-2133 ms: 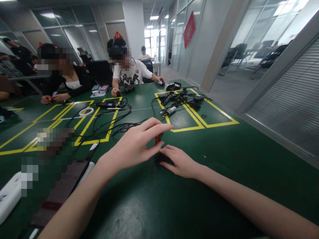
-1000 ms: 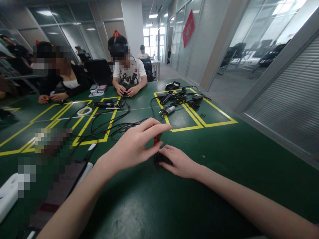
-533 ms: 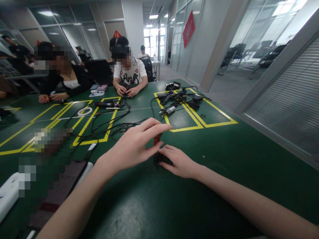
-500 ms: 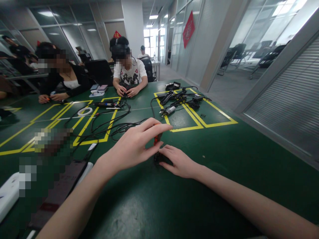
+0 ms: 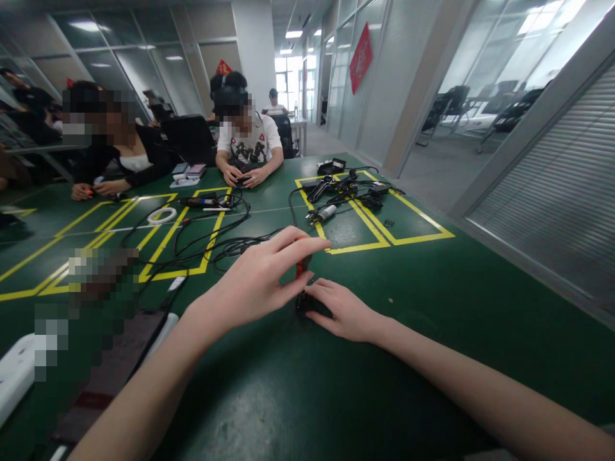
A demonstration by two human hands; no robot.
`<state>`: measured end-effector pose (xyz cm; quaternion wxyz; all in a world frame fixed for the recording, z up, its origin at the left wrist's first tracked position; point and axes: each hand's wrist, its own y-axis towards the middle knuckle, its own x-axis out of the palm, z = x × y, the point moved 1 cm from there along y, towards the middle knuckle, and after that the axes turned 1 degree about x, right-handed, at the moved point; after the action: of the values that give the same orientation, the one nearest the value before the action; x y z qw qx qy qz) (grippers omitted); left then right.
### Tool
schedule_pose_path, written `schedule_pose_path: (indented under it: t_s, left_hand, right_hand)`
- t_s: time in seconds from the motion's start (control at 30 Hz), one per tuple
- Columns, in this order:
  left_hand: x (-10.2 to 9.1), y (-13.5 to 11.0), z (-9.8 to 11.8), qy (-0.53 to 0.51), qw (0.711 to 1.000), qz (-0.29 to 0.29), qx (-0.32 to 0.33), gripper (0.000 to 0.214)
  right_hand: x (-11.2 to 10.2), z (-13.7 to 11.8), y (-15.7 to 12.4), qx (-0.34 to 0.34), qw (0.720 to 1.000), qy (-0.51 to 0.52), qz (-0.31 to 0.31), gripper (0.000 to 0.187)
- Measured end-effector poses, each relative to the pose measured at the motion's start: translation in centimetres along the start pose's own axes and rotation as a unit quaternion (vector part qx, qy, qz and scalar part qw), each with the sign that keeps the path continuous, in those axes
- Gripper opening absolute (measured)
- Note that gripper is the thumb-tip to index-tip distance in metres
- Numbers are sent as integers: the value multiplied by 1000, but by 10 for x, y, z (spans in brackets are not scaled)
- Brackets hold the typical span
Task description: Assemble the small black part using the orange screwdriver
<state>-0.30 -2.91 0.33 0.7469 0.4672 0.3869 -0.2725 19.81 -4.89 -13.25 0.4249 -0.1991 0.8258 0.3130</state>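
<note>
Over the green table, my left hand (image 5: pixel 259 278) is closed around the red and black handle of a screwdriver (image 5: pixel 302 266). The screwdriver stands roughly upright, with a finger reaching across its top. Its lower end meets a small black part (image 5: pixel 302 303) on the tabletop; the exact contact is hidden by my fingers. My right hand (image 5: pixel 343 310) grips that black part from the right side, thumb and fingers curled against it. Most of the part is covered, so its kind does not show.
Yellow tape rectangles mark the table (image 5: pixel 456 307). Black cables and tools (image 5: pixel 355 192) lie ahead to the right, with a silver-ended plug (image 5: pixel 324 214). More cables (image 5: pixel 240 243) and a white ring (image 5: pixel 162 216) lie left. A white power strip (image 5: pixel 19 368) sits near left. Two people sit across.
The view has shifted very slightly. My hands, the screwdriver and the black part stay almost in the same place.
</note>
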Motion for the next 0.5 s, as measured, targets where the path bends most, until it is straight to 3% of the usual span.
schedule_pose_path:
  t_s: [0.5]
  left_hand:
    - [0, 1, -1, 1, 1000, -2, -8, 40]
  right_hand:
    - [-1, 1, 1, 5, 1000, -4, -3, 30]
